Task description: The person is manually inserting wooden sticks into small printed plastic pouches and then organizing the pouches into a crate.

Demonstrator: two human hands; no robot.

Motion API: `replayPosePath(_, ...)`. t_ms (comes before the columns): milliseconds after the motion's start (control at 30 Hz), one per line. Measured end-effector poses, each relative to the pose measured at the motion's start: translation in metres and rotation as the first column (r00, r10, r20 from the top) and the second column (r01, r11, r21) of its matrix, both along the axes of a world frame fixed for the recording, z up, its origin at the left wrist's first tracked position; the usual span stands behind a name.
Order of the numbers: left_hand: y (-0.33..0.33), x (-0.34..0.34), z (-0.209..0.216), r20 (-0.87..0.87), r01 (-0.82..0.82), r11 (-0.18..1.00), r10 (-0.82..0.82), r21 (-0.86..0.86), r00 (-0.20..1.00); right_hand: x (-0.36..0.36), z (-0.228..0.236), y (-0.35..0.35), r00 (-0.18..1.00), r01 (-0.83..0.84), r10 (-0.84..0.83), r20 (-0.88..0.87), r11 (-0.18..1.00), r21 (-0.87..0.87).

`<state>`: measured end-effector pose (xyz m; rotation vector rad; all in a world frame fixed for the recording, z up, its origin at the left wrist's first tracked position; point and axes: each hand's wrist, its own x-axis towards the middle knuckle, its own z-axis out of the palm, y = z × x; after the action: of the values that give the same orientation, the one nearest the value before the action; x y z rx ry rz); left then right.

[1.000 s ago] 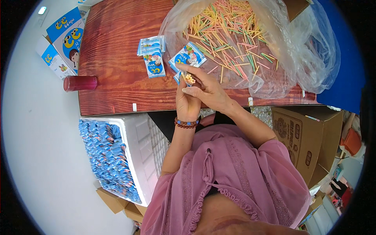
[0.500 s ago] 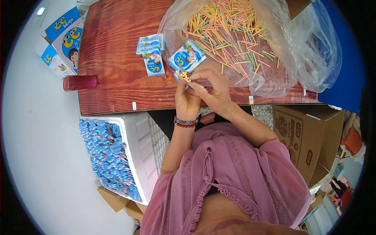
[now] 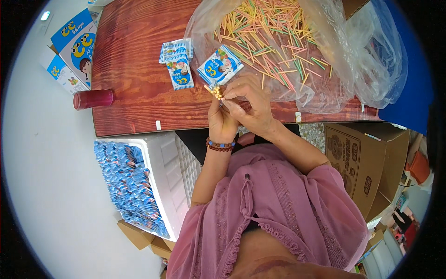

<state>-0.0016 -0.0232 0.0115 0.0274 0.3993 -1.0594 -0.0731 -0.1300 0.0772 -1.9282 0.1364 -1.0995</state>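
Note:
A small bundle of thin pastel candy sticks [image 3: 216, 93] is held upright over the table's near edge, its yellowish ends facing up. My left hand [image 3: 222, 122], below a beaded bracelet, is closed around the bundle from the near side. At its right, my right hand [image 3: 254, 103] has bent fingers pinching at the sticks. I cannot make out whether a wrapper surrounds them. Just beyond my fingers lies a blue and white sachet [image 3: 220, 65]. A small group of similar sachets [image 3: 180, 73] overlaps to its left.
Loose candy sticks [image 3: 265, 32] cover a clear plastic bag [image 3: 376, 69] on the red wooden table [image 3: 134, 60]. A red-lidded jar [image 3: 94, 99] lies at the left edge. Filled sachets [image 3: 127, 186] pack a white foam box [image 3: 169, 162]; a cardboard box [image 3: 353, 158] stands at right.
The sticks now stand out more above my left hand, one leaning left. My right fingers have shifted slightly against the bundle. The sachets on the table look unmoved.

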Motion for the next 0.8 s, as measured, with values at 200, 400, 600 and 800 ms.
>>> replayPosePath(200,0.001,-0.002,0.004,-0.001,-0.025,0.997,0.025,-0.071,1.0,0.003,0.005,0.002,0.999,0.037,-0.036,0.009,0.999,-0.023)
replayPosePath(400,-0.002,-0.003,0.007,0.041,-0.065,0.997,0.063,0.049,0.997,0.001,0.006,0.0,0.997,0.07,-0.07,-0.007,0.995,-0.066)
replayPosePath(600,0.002,-0.002,0.004,0.089,-0.075,0.997,0.075,-0.004,0.993,0.001,0.005,0.001,0.998,0.062,-0.061,0.021,0.996,-0.07)
replayPosePath(800,-0.001,-0.004,0.012,0.193,-0.105,0.99,0.086,0.09,0.977,0.001,0.006,0.002,0.997,0.064,-0.061,0.039,0.996,-0.065)
